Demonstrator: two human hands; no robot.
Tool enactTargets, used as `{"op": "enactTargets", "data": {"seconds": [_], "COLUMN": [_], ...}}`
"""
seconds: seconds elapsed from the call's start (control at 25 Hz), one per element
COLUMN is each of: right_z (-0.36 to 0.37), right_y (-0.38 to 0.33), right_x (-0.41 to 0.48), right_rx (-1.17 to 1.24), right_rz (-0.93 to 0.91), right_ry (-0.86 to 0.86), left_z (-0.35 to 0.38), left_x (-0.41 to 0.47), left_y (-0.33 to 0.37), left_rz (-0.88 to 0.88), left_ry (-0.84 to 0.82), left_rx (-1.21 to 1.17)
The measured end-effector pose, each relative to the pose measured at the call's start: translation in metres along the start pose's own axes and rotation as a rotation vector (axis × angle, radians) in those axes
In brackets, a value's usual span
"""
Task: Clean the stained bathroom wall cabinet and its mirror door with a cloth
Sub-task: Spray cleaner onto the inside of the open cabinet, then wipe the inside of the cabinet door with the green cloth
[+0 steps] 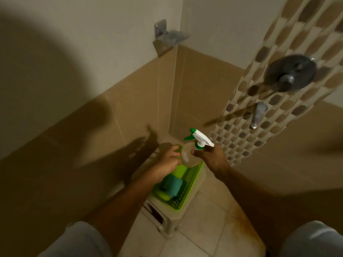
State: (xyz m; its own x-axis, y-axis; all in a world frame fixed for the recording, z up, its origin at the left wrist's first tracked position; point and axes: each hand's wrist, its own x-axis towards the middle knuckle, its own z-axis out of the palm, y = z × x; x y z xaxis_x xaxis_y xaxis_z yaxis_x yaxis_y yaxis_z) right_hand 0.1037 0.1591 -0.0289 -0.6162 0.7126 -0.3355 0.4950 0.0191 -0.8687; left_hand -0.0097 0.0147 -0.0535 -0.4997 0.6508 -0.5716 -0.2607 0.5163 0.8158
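- A person leans over a tiled shower corner, both bare hands meeting on a clear spray bottle (187,157) at the centre of the frame. Its white-and-green trigger head leans toward the upper right.
- The left hand (167,161) curls its fingers round the bottle's left side. The right hand (211,157) holds it at the neck with the thumb on the shoulder, the other fingers hidden behind.
- The teal cloth (171,186) lies folded in a green basket (193,180) just below the hands at lower centre, under the left wrist and untouched.
- The cloth's long axis seems to follow the basket, from lower left to upper right, though blur leaves this uncertain.
- The left hand is the nearer of the two. Reaching the cloth would mean one hand letting go of the bottle and dropping down toward the bottom of the frame.
- The basket sits on a pale stool (163,221) on the tiled floor.
- Neither the wall cabinet nor its mirror door is in view, so wiping likely has not begun.
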Motion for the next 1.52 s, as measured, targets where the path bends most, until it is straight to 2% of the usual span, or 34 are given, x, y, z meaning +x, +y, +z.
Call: {"op": "enactTargets", "data": {"seconds": [0.12,0.32,0.52,0.64,0.72,0.8,0.92,1.04,1.12,1.32,1.52], "right_z": [0.035,0.061,0.061,0.054,0.052,0.055,0.080,0.113,0.127,0.147,0.148], "right_y": [0.046,0.091,0.110,0.100,0.097,0.103,0.109,0.115,0.122,0.147,0.152], "right_x": [0.038,0.072,0.073,0.057,0.039,0.013,-0.032,-0.049,-0.042,-0.028,-0.022], "right_rx": [-0.004,-0.003,0.073,0.100,0.035,-0.155,-0.550,-0.742,-0.860,-1.271,-1.259], "right_rz": [0.045,0.082,0.121,0.134,0.155,0.111,-0.028,-0.086,-0.119,-0.085,-0.173], "right_ry": [0.007,0.031,0.047,0.123,0.200,0.210,0.010,-0.267,-0.382,-0.537,-0.541], "left_z": [-0.014,-0.017,-0.015,-0.021,-0.027,-0.034,-0.037,-0.030,-0.025,-0.013,-0.001], "left_x": [0.053,0.107,0.111,0.097,0.086,0.070,0.037,0.020,0.023,0.054,0.061], "left_y": [-0.049,-0.089,-0.098,-0.097,-0.096,-0.093,-0.082,-0.075,-0.076,-0.108,-0.116], "left_rz": [-0.054,-0.110,-0.120,-0.126,-0.128,-0.141,-0.261,-0.303,-0.314,-0.339,-0.355], "left_ry": [-0.028,-0.072,-0.154,-0.116,-0.088,-0.093,-0.155,-0.181,-0.183,-0.128,-0.163], "left_rx": [-0.063,-0.058,-0.037,-0.059,-0.060,-0.021,0.001,0.006,0.017,0.045,0.124]}}
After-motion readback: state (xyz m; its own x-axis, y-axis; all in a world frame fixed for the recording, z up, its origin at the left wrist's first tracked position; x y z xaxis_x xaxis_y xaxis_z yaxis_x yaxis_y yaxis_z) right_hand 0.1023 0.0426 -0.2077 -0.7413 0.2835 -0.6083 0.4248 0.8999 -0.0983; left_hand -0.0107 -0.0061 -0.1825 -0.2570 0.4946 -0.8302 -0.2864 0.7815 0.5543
